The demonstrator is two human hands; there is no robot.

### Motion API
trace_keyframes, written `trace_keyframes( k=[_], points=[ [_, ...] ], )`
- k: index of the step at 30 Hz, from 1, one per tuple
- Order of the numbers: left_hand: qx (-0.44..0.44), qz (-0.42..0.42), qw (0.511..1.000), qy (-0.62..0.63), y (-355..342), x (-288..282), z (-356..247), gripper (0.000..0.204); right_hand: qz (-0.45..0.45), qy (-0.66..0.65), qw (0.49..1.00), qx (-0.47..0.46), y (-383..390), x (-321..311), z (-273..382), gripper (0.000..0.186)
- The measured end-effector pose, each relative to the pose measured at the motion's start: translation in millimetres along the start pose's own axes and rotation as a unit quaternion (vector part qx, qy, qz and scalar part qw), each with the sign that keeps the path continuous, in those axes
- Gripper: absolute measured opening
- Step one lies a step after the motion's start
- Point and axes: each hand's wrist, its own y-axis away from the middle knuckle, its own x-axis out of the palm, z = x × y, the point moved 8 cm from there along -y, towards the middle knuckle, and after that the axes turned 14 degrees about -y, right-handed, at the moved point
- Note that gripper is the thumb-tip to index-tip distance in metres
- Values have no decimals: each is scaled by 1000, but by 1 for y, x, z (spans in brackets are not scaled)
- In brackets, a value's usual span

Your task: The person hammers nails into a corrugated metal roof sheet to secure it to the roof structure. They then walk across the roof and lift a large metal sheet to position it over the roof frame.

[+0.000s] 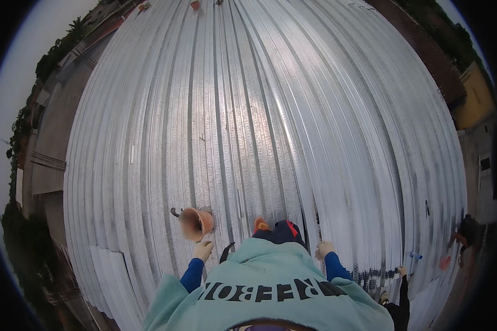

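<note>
My left hand (203,251), in a pale glove, is closed just below an orange-brown bucket (205,222). The bucket stands on ribbed metal roofing sheets (165,165) with its mouth tilted toward the left; its inside is blurred. Whether my fingers touch the bucket, or hold anything, is too small to tell. On the other side of my body, my right hand (324,249), gloved too, is curled beside a long seam between sheets. What lies in its fingers, if anything, cannot be made out. One sandalled foot (261,224) shows ahead of my body.
Close by on the right, a co-worker's dark sleeve (404,295) ends in a gloved hand (402,271). A small blue object (416,255) lies farther right, near a pinkish-red one (445,263). Another person (468,229) is by the right roof edge. A pot-like container (195,5) stands far ahead.
</note>
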Motion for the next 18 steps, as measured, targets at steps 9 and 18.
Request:
trace_keyframes(
  k=[9,18],
  points=[
    [70,-103,991,-55,-207,-231,-179,46,-34,-13,998,44,-64,80,120,23],
    [-47,93,992,-74,-246,-200,-236,47,71,400,912,-54,-231,183,381,15]
  ],
)
